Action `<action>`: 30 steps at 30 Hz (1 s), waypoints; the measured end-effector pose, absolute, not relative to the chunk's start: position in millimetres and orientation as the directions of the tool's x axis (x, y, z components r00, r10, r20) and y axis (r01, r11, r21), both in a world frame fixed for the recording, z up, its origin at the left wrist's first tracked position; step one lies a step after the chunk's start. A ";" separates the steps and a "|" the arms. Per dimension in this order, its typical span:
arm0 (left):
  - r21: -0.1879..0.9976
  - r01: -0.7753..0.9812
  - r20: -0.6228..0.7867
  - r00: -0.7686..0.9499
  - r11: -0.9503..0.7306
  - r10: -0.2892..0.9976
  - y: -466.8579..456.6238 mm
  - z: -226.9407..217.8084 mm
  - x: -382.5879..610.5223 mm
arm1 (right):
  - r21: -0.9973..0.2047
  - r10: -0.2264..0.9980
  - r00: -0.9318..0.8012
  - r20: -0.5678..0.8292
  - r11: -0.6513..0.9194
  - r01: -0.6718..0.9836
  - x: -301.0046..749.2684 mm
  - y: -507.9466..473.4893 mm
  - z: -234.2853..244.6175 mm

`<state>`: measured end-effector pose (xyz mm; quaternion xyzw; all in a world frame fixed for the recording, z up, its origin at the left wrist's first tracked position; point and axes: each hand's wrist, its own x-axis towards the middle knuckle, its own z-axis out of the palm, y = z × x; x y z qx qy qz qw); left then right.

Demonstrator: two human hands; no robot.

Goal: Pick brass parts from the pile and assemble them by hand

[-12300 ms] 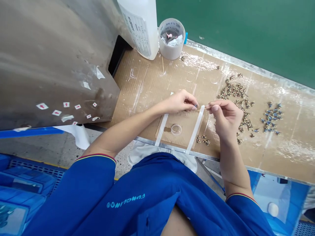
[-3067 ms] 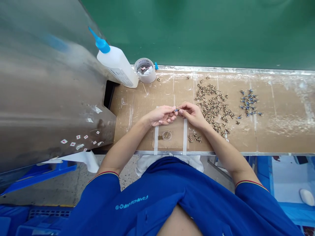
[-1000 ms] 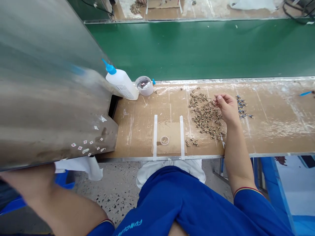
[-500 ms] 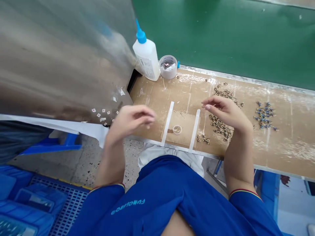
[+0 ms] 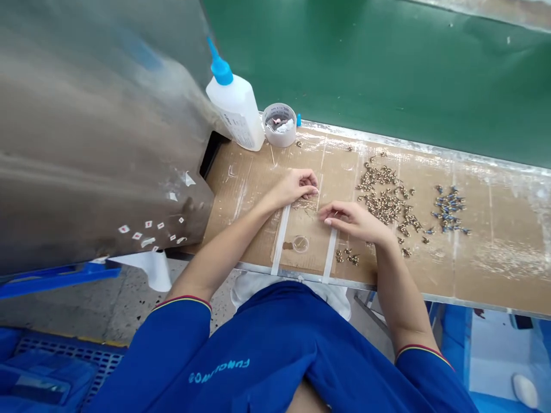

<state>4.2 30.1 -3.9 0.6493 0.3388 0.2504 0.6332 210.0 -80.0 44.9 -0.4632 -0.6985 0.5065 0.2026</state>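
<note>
My left hand [image 5: 298, 186] rests curled on the cardboard-covered bench [image 5: 495, 252], fingertips pinched near the far end of the left white tape strip [image 5: 279, 241]; what it grips is too small to make out. My right hand [image 5: 350, 221] lies just right of it, fingers pinched together above the right tape strip [image 5: 330, 255], holding something tiny I cannot name. Between the strips sits a small clear round dish [image 5: 300, 244]. A heap of small brass parts [image 5: 387, 201] lies right of my right hand.
A white glue bottle with a blue nozzle [image 5: 235, 106] and a small plastic cup [image 5: 279, 123] stand at the back left by a metal housing [image 5: 94, 132]. Blue-tipped parts [image 5: 450, 206] lie further right. A green conveyor belt [image 5: 387, 74] runs behind. Blue crates [image 5: 47, 373] sit on the floor.
My left hand has come up from below the bench to the tape strips. My right hand has drawn back from the brass heap toward the middle. The view has swung left.
</note>
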 end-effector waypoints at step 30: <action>0.870 0.216 0.186 0.688 -0.443 0.701 19.4 -22.9 4.3 | -0.825 0.795 -0.598 0.103 0.404 0.395 162.2 -98.8 25.3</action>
